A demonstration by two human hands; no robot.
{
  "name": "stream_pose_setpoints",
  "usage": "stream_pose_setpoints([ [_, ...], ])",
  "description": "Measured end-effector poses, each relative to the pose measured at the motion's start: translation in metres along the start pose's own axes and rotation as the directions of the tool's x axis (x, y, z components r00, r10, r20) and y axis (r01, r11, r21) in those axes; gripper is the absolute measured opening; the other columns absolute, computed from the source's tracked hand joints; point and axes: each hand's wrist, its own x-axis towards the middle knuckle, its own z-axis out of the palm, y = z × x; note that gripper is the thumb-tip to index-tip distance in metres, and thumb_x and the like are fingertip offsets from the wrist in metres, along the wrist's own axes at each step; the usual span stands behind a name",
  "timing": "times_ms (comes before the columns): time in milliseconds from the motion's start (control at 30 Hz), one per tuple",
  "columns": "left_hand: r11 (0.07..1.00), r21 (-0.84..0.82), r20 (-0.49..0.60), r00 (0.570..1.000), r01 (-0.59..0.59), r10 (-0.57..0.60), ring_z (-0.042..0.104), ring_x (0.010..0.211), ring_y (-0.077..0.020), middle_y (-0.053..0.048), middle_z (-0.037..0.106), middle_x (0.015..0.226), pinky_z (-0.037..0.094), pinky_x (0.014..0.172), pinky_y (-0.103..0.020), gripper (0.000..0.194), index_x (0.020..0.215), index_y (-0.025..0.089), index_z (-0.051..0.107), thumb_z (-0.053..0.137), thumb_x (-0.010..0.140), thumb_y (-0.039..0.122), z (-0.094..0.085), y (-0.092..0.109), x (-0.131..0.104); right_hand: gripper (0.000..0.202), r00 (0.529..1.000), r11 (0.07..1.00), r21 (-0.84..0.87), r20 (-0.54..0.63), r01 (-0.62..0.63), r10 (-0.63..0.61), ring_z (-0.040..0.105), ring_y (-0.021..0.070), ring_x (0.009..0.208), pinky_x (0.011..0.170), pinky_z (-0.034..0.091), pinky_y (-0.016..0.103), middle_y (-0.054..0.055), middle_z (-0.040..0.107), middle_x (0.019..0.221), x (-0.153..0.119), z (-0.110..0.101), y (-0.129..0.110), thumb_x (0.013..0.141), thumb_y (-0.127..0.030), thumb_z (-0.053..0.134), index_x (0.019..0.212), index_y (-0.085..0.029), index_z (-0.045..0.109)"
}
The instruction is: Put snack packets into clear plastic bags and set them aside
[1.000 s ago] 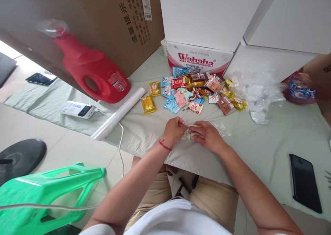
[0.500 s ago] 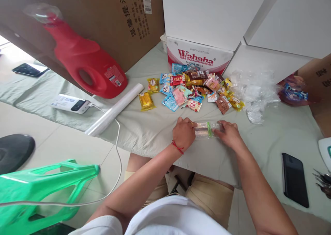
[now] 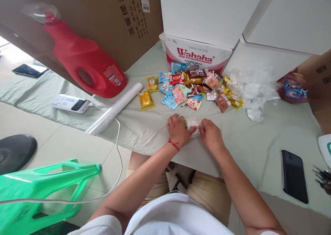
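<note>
Head view: clear packet lies just on the near side of the snack pile. Green end now by left hand, was by right hand; opposite end's being worked. Left fingers half-curled over it, right's pinched on it.

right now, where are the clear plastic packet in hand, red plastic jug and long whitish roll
Clear plastic packet [image 3: 193, 122], head view, exposed middle
Red plastic jug [image 3: 86, 55], head view, body above handle opening
Long whitish roll [image 3: 115, 109], head view, middle
</note>
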Motion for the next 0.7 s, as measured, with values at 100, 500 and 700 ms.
stream_pose_setpoints([
  [100, 0.999, -0.043, -0.002, 1.000, -0.031, 0.031, 0.036, 0.142, -0.0397, -0.020, 0.050, 0.138, 0.032, 0.115, -0.053, 0.044, 0.105, 0.015, 0.061, 0.079, 0.076, 0.042, 0.003, -0.004, -0.001, 0.017, 1.000, 1.000, 0.025, -0.028, 0.008, -0.007, 0.055, 0.0212, 0.075, 0.063, 0.037, 0.030, 0.009, 0.062, 0.090, -0.008, 0.006, 0.000, 0.095, -0.022, 0.042, 0.090, -0.022, 0.058],
  [500, 0.607, 0.051, -0.116, 0.599, -0.793, 0.792, 0.055, 0.104, -0.0278, -0.009, 0.063, 0.096, 0.041, 0.087, -0.044, 0.008, 0.092, 0.023, 0.058, 0.052, 0.092, 0.016, 0.034, 0.004, -0.067, 0.040, 0.912, 0.040, 0.971, 0.206, -0.235, 0.354, 0.068, 0.0234, 0.097, 0.074, 0.057, 0.034, 0.007, 0.073, 0.109, -0.089, 0.003, -0.008, 0.093, -0.058, 0.052, 0.103, -0.025, 0.073],
  [700, 0.527, -0.486, 0.018, 0.595, -0.697, 0.804, 0.056, 0.117, -0.0270, -0.012, 0.060, 0.119, 0.048, 0.099, -0.045, 0.036, 0.108, 0.023, 0.050, 0.057, 0.074, 0.017, 0.025, -0.003, -0.083, 0.026, 0.870, 0.008, 0.974, 0.200, -0.228, 0.451, 0.069, 0.0228, 0.098, 0.084, 0.059, 0.036, 0.005, 0.074, 0.105, -0.103, 0.000, 0.007, 0.082, -0.047, 0.077, 0.097, -0.026, 0.072],
])
